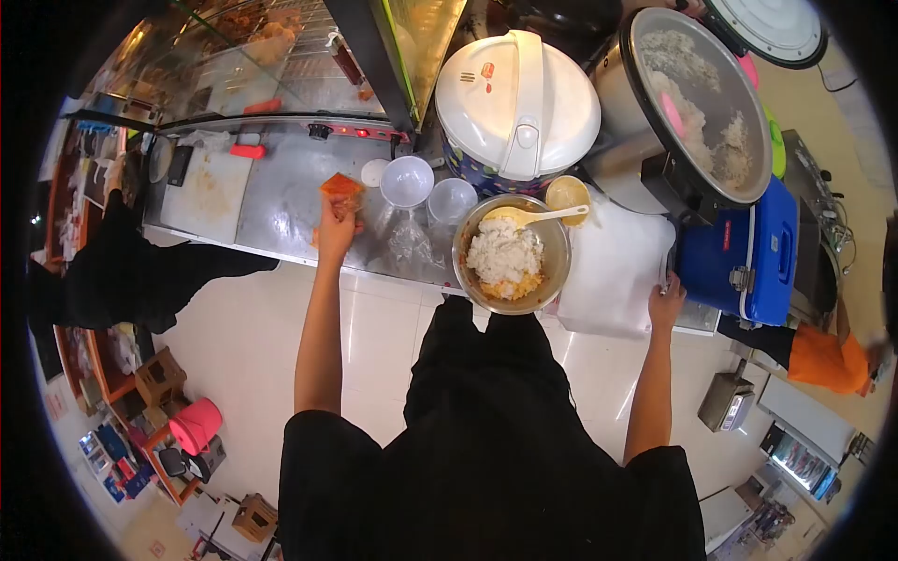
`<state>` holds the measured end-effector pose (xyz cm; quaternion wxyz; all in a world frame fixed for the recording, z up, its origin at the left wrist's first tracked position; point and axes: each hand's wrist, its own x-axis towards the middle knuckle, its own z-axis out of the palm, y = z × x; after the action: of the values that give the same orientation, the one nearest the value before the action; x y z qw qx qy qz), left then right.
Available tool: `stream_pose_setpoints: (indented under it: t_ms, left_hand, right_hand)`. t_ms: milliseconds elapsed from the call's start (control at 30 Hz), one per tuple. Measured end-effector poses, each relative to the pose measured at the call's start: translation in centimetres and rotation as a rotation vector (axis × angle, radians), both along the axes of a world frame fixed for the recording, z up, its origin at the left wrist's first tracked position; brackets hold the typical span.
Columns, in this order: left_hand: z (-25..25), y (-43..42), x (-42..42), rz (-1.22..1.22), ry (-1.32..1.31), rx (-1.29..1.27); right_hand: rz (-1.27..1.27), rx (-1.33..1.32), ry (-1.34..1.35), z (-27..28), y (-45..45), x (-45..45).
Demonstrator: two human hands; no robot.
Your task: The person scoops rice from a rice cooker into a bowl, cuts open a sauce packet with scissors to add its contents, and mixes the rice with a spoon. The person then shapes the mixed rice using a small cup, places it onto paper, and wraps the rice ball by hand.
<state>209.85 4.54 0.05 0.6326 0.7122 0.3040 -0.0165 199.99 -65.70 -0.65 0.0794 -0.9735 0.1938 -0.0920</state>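
Observation:
At the left, over the steel counter, my left hand (335, 232) is closed around a small packet (341, 186) with orange-red contents, perhaps sauce. My right hand (666, 305) has its fingers closed at the right edge of a stack of white sheets (613, 271), beside the blue cooler box. Between my hands, a steel bowl (461, 266) at the counter's front edge holds white rice over a yellowish-orange layer. A pale rice paddle (547, 215) lies across the bowl's rim, its handle pointing right. Crumpled clear plastic (407, 241) lies near my left hand.
Behind the bowl stand a white-lidded rice cooker (468, 103) and a large open pot (636, 140) with rice. Two cups, one a white cup (407, 182), stand left of them. The blue cooler box (720, 248) is right. Other people stand at both sides, one in an orange shirt (825, 358).

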Motion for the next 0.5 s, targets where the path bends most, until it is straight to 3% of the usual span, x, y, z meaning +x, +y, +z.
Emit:
stream_pose_setpoints:
  t_ms: [133,200,300,367,433,500]
  left_hand:
    - [1.9,-0.6,0.2,-0.138,0.005,0.546]
    - [1.8,-0.2,0.7,-0.199,0.096,0.678]
    - [0.1,1.2,1.3,-0.262,0.149,0.848]
    - [0.2,1.1,1.4,-0.292,0.172,0.933]
    - [2.0,0.3,1.6,-0.316,0.207,0.997]
    - [0.4,1.6,1.7,-0.348,0.129,1.05]
  right_hand:
    - [0.051,0.075,-0.089,2.4,3.3,-0.3]
    - [0.117,0.076,-0.11,4.3,5.7,0.3]
    - [0.173,0.293,-0.173,7.8,11.3,2.6]
    - [0.334,0.332,-0.208,10.8,15.9,4.6]
    - [0.415,0.407,-0.218,11.4,18.8,6.1]
    - [0.456,0.409,-0.205,11.6,21.2,7.1]
